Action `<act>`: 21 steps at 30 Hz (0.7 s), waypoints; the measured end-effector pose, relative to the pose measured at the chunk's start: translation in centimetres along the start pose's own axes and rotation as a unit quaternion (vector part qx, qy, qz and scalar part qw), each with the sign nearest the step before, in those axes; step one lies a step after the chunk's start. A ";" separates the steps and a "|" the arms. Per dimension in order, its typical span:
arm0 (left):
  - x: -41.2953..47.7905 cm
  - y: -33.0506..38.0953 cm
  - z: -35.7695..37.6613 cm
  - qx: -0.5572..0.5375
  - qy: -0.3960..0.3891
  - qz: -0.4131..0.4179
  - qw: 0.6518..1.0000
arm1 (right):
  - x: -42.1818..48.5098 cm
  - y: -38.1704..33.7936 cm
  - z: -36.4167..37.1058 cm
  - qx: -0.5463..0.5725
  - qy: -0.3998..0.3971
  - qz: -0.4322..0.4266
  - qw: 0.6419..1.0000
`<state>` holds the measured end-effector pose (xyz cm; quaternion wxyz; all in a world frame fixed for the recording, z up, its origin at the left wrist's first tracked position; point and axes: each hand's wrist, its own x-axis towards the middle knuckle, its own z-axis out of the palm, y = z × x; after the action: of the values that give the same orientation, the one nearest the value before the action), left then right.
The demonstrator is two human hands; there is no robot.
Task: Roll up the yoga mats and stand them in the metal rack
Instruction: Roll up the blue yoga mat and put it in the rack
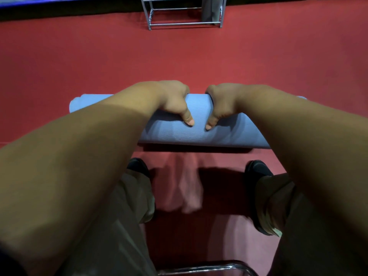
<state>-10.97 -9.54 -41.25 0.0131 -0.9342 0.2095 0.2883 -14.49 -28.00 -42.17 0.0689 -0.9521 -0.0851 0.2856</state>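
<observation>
A blue mat [199, 134] is seen rolled into a tube, lying crosswise on the red floor [79, 56] at the middle of the frame. It is gripped from above by both hands, set close together near the roll's centre. The left hand [175, 100] is curled over the top, fingers wrapped down the far side and thumb pressed on the near face. The right hand [221, 102] is closed on the roll in the same way, just beside the left but not touching it.

The rack [179, 23] is seen at the top centre, well apart from the mat; a grey upright shape [211, 8] is held in its right part, though what it is cannot be told. Two dark shoes [256, 168] are planted below the mat, and a chrome bar [209, 267] is cut off by the bottom edge.
</observation>
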 end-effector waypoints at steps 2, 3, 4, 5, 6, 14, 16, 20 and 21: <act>0.1 0.3 0.0 0.016 -0.003 0.005 1.000 | 0.0 -0.1 -0.1 -0.011 -0.006 0.007 1.000; 0.1 0.4 0.0 0.023 -0.003 0.010 1.000 | -0.1 0.0 -0.1 -0.011 -0.010 0.011 1.000; 0.1 0.5 0.0 0.028 -0.002 0.016 0.999 | -0.1 0.1 -0.1 -0.007 -0.014 0.015 1.000; 0.0 0.6 -0.1 0.038 -0.002 0.022 0.999 | 0.0 0.3 0.0 0.001 -0.017 0.023 1.000; -0.1 0.8 -0.1 0.059 0.000 0.029 0.998 | 0.0 0.4 0.1 0.012 -0.020 0.032 0.999; -0.1 1.2 0.1 0.117 0.034 0.040 0.992 | 0.0 0.7 0.4 0.035 -0.020 0.025 0.999; -0.4 0.7 -0.1 0.082 0.021 0.031 0.996 | 0.2 0.8 0.5 0.044 -0.011 0.012 0.999; -0.5 0.2 0.0 0.035 0.003 0.008 0.999 | 0.3 0.4 0.2 0.015 -0.005 -0.006 1.000; -0.5 0.3 0.0 0.026 -0.001 0.002 1.000 | 0.2 0.3 0.1 0.000 -0.006 -0.006 1.000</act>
<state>-11.40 -9.59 -40.94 0.0367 -0.9328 0.2190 0.2839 -14.33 -28.21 -42.40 0.0702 -0.9498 -0.0914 0.2908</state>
